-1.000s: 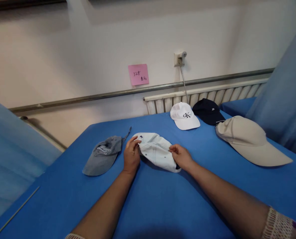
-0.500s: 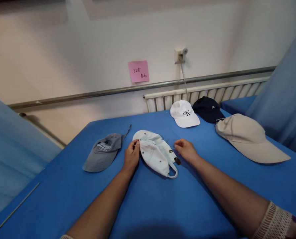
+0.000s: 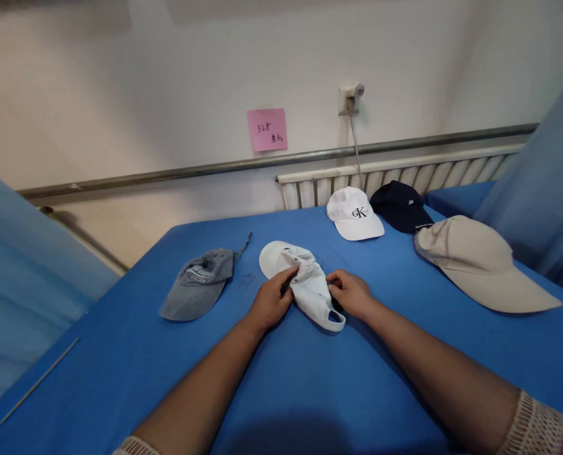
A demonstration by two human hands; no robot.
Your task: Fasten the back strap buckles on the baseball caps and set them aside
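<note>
A white cap [image 3: 304,281] lies crumpled in the middle of the blue table [image 3: 309,379], its brim pointing away and its back strap loop toward me. My left hand [image 3: 270,301] grips the cap's left side with curled fingers. My right hand [image 3: 351,293] pinches the cap's right side near the strap buckle. Both hands press the crown together between them.
A grey cap [image 3: 199,282] lies left of the hands. A white cap with a black logo [image 3: 353,213], a dark navy cap [image 3: 401,206] and a large beige cap [image 3: 475,262] sit at the back right. A thin stick [image 3: 39,380] lies near the left edge. Blue curtains hang at both sides.
My left hand moved right from the cap's brim onto its crown. My right hand came back onto the cap's right side. The cap is now squeezed narrower between them.
</note>
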